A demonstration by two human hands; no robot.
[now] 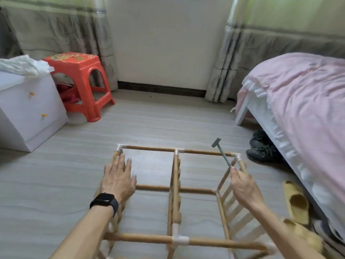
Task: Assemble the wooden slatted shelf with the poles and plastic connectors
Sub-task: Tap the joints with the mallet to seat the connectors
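Wooden shelf [175, 184] lies on its side on the floor [149, 128] right in front of me, poles seated in white connectors. My left hand [118, 179] is spread flat, resting on the left end panel. My right hand [242, 186] pinches the very tip of a small hammer [223, 155], raised near the far right corner connector [236, 155]. With so thin a grip, I reckon the head could twist, glance off and crack the plastic.

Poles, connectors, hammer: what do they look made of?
Poles: light tan wood, matte, apparently unpainted. Connectors: white plastic, smooth and slightly glossy, in moulded tee and corner shapes. Hammer, held in the right hand: dull grey-green head and thin shaft, probably metal, though it is too blurred to be sure.
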